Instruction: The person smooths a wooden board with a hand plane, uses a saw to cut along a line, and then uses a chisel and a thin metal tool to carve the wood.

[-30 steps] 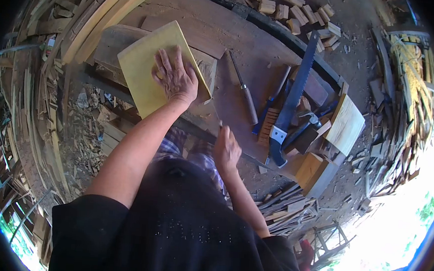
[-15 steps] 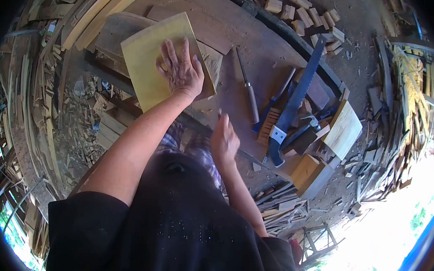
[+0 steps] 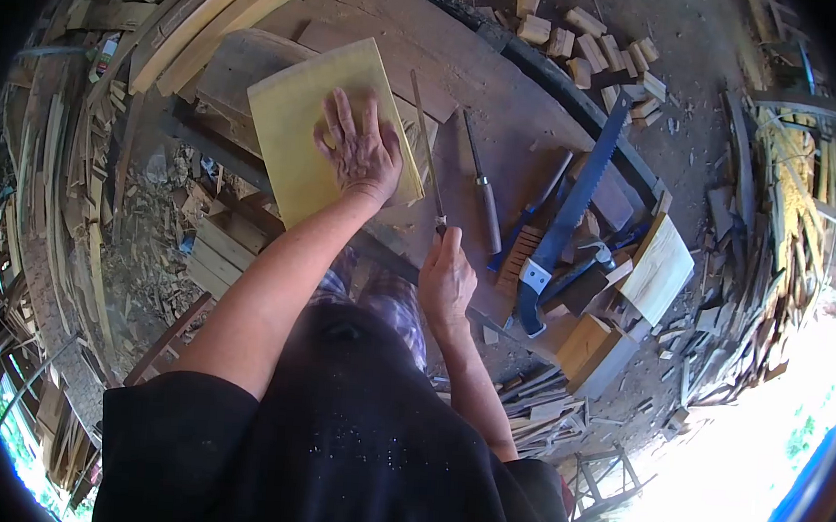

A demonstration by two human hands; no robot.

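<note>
My left hand [image 3: 362, 152] lies with spread fingers on top of a yellowish flat board [image 3: 297, 124], pressing on its right part. The board rests on darker wood pieces on the workbench [image 3: 487, 74]. In my right hand [image 3: 447, 282] is the handle of a long thin file [image 3: 425, 147], fingers wrapped round it. The file's blade points up and away, just right of the board's right edge; whether it touches that edge I cannot tell. A second file [image 3: 483, 184] with a grey handle lies on the bench to the right.
Right on the bench lie a handsaw [image 3: 575, 204], a brush [image 3: 517, 257], a hammer [image 3: 596, 253] and wooden blocks [image 3: 594, 353]. Small wood offcuts [image 3: 593, 54] are heaped beyond the bench's far edge. Long curved-looking planks [image 3: 217, 24] stand at the upper left.
The file in my right hand now shows fully beside the board, and that hand sits slightly lower and further right. My left hand stays on the board; the whole view has shifted slightly.
</note>
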